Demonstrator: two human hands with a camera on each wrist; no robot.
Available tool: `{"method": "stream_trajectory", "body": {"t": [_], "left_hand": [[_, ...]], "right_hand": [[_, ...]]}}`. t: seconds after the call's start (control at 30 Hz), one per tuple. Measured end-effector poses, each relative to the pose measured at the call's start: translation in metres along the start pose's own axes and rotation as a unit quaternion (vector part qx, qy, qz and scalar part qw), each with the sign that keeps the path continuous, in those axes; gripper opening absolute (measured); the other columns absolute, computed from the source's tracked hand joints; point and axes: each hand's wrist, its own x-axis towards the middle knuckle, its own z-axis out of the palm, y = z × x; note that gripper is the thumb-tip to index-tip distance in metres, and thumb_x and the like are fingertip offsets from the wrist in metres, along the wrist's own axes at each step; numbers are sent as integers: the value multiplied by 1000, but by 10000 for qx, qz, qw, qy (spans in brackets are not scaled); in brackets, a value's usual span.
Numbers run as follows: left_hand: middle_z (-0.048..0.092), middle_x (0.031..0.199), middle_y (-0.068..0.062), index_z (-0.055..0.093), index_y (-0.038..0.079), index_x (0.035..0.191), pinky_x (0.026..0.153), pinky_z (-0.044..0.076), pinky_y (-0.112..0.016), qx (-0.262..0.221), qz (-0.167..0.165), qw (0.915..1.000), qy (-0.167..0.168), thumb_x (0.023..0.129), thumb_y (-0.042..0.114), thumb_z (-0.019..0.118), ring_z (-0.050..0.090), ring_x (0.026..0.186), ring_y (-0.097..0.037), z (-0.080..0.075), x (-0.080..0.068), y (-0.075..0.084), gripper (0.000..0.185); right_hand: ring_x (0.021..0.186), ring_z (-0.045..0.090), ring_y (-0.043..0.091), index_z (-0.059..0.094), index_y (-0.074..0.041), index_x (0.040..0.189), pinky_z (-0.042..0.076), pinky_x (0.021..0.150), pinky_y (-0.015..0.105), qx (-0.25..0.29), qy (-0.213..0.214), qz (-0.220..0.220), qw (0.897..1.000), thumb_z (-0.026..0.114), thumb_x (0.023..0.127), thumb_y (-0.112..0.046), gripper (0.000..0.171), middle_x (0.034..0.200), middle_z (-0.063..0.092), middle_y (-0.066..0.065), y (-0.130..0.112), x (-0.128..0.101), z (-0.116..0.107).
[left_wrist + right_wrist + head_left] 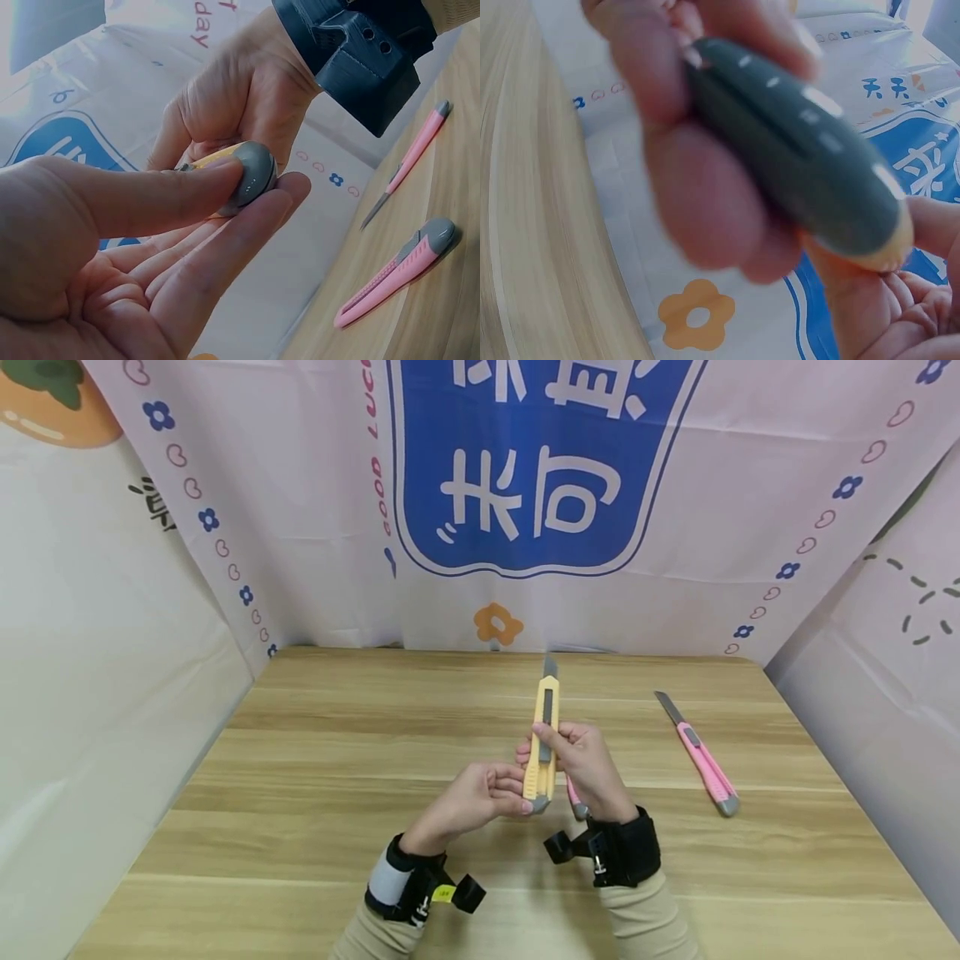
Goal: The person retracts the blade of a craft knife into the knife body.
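Observation:
A yellow utility knife (542, 739) with a short length of blade out at its far tip is held above the wooden table (337, 752), pointing away from me. My right hand (561, 748) grips its body, thumb on the slider. My left hand (519, 795) pinches the knife's grey end cap (253, 177) between thumb and fingers. In the right wrist view the grey end cap (795, 142) fills the frame, with the right hand's fingers (697, 217) curled round it.
A pink utility knife (705, 760) with its blade out lies on the table to the right. A second pink knife (397, 274) lies just below my right wrist. Printed cloth walls (525, 485) close in three sides of the table.

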Motion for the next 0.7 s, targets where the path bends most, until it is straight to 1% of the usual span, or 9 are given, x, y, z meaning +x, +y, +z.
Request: {"method": "stream_trajectory", "body": {"t": [0.13,0.3,0.43,0.57,0.7], "left_hand": [[67,111,-31,55,-13,122,82,62,-23,-39,28,10000,73,88,-1,65,72,94,-18,0,0,0,37],[66,112,-31,55,-12,122,82,62,-22,-107,9,9997,230,88,0,65,71,94,-16,1,0,0,38],[67,111,-29,57,-10,122,81,61,-22,-84,-61,9994,323,87,2,66,71,92,-14,1,0,0,38],[68,111,-27,58,-9,121,82,61,-23,-48,-89,9994,344,87,3,67,71,92,-13,1,1,0,37],[68,110,-28,58,-10,120,82,61,-23,-48,-73,9994,329,87,2,67,71,92,-14,1,1,0,36]], "right_hand": [[77,74,10,62,8,103,63,75,26,96,191,67,9997,58,97,-32,41,78,75,-4,2,3,3],[79,74,10,62,9,111,62,78,25,69,467,335,9983,57,96,-39,50,79,75,-5,4,6,8],[78,74,9,63,8,110,62,78,23,110,655,505,9965,57,96,-40,51,78,75,-4,5,6,11],[72,74,10,64,12,106,63,74,24,256,791,301,9961,59,96,-34,47,73,75,-3,6,7,15],[68,74,10,60,18,105,64,70,27,370,746,8,9965,59,97,-24,43,68,74,-5,7,7,17]]}}
